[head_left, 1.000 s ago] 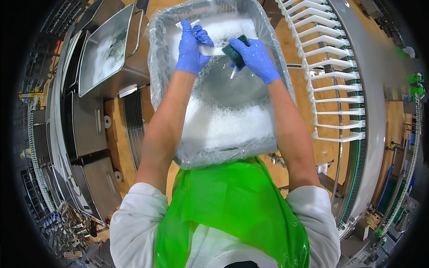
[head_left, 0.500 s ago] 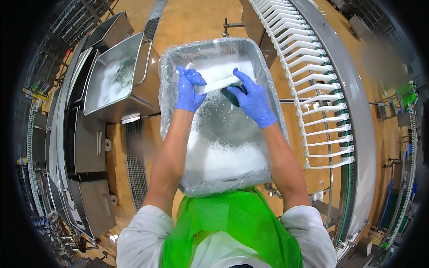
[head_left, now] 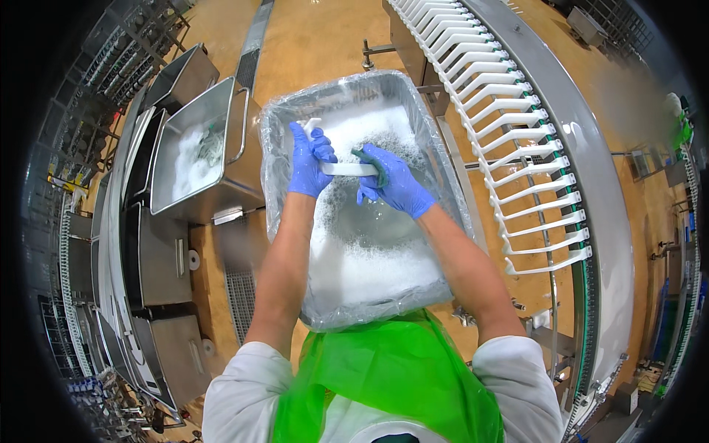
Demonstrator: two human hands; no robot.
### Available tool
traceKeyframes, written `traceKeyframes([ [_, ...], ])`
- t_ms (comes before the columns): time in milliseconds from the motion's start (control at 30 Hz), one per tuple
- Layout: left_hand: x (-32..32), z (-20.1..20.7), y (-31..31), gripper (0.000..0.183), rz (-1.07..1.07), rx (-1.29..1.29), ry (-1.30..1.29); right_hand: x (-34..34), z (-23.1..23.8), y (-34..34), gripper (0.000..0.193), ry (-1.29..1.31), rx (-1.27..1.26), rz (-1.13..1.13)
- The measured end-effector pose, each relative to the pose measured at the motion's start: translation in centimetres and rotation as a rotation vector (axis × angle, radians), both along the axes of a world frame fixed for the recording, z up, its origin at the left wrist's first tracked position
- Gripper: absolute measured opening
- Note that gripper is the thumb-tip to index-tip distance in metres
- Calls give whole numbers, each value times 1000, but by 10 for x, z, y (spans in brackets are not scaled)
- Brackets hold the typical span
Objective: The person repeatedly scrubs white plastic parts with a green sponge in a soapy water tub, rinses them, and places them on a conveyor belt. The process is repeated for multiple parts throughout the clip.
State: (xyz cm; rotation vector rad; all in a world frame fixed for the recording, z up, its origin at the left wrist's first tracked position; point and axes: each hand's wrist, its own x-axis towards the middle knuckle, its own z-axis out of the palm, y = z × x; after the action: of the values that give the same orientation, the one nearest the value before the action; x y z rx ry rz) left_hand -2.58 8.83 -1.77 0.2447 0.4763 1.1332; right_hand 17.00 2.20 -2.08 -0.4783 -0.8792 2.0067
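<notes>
My left hand, in a blue glove, is closed around a white plastic bar. One end of the bar shows above the fingers, and the rest lies roughly level toward the right. My right hand, gloved too, grips a dark green scouring pad folded against the bar's right end. Both hands are over a grey tub lined with clear plastic. White suds and cloudy water fill the tub below them.
Left of the tub stands a steel bin with foam and pale pieces inside. Along the right runs a curved conveyor carrying a row of white bars. A floor grate lies left of my left arm.
The white bar has gone from slanting up rightward to nearly level. My right hand has moved left and lower, and the scouring pad now wraps the bar's end. The whole view has shifted slightly.
</notes>
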Motion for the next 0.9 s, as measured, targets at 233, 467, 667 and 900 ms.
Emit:
traceKeyframes([
  [233, 24, -74, 0, 49, -199, 92, 984, 31, -43, 9, 27, -1817, 579, -271],
  [467, 75, -83, -34, 67, -588, 32, 1092, 19, -55, 12, 38, -1618, 321, -334],
  [667, 52, -6, -31, 96, -363, 118, -107, -48, -17, -26, 68, -1320, 924, -707],
  [900, 54, 7, -47, 85, -119, 249, 260, -56, 5, -10, 82, -1350, 761, -714],
])
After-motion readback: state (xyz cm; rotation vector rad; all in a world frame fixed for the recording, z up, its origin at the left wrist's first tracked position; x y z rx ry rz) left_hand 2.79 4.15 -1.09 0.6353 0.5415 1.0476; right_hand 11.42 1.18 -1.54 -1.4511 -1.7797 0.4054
